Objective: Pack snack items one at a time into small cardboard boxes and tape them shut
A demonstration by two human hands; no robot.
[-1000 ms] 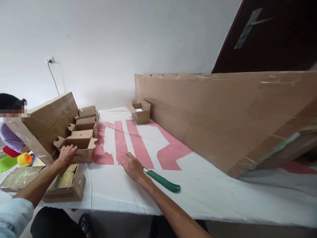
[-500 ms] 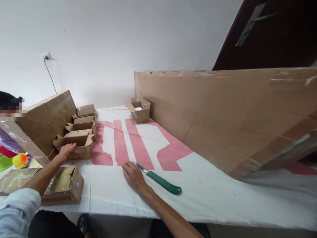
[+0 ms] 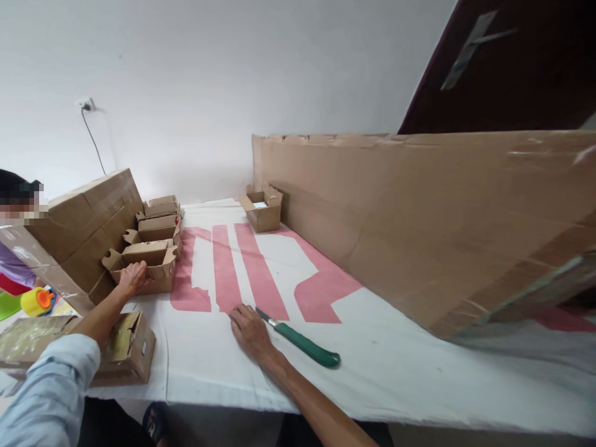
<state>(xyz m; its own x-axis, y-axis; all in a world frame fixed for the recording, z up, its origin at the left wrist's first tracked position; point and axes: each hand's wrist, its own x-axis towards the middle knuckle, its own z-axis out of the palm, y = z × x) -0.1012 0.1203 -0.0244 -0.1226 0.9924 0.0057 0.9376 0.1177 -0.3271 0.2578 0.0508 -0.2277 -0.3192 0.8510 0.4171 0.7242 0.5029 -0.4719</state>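
Observation:
My left hand grips the front wall of a small open cardboard box, its fingers bent over the rim. That box is nearest in a row of several similar boxes along the left. My right hand rests on the white cloth with its fingers laid down on it and nothing held. Close beside it on the right lies a knife with a green handle, its dark blade pointing away from me. The inside of the gripped box is shadowed, and I cannot make out any contents.
Taped cardboard boxes lie at the front left. A large cardboard panel stands along the right; a small open box sits against its far end. Pink shapes mark the cloth. Another person is beyond the large carton.
My left hand has moved slightly forward and right, and the nearest box has shifted a little away from me with it. My right hand and the knife stay put.

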